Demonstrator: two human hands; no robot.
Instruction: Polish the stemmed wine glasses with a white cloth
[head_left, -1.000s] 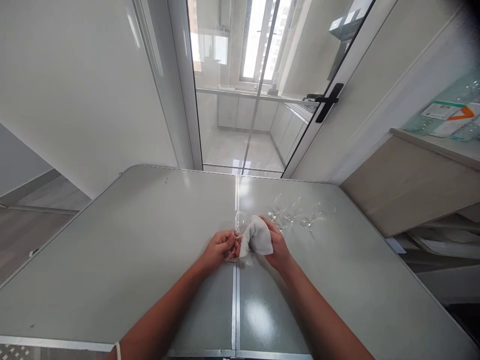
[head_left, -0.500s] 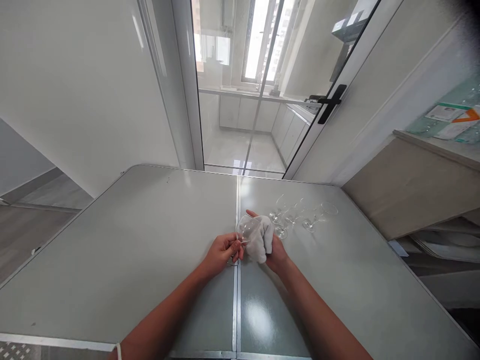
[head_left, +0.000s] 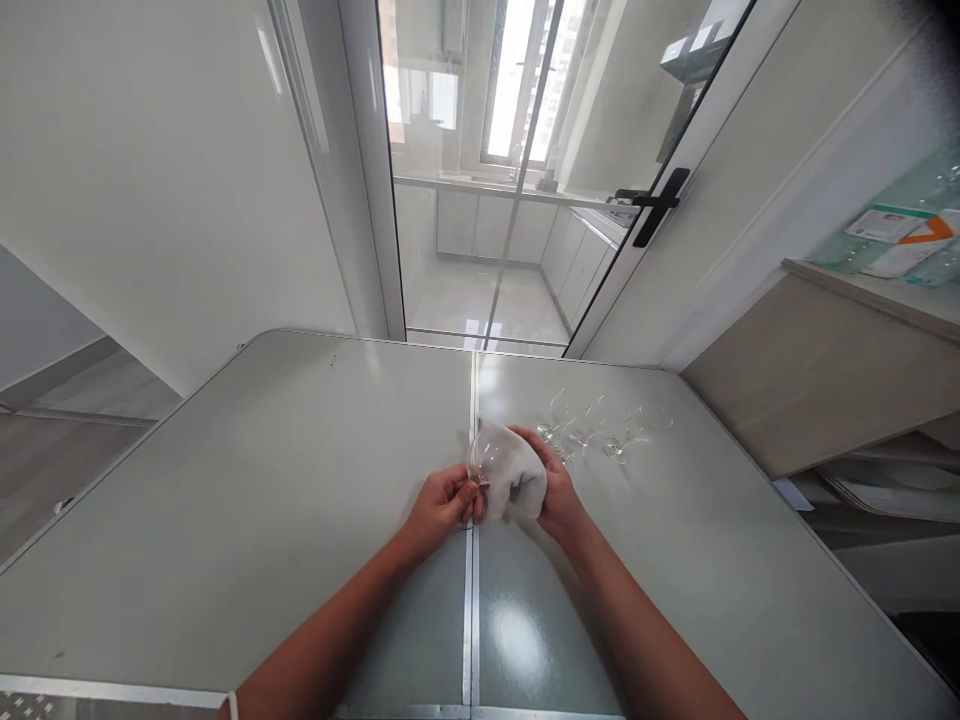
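My left hand pinches the stem of a clear wine glass held over the middle of the grey table. My right hand is closed on a white cloth that is wrapped against the glass bowl. The bowl's far side is hidden by the cloth.
Several more clear wine glasses lie on the table just right of my hands. A metal seam runs down the table's middle. A glass sliding door stands beyond the far edge, and a wooden counter is at the right.
The cloth has shifted round the bowl, from beside it to over it, as my right hand turned. My left hand stays pinched on the stem.
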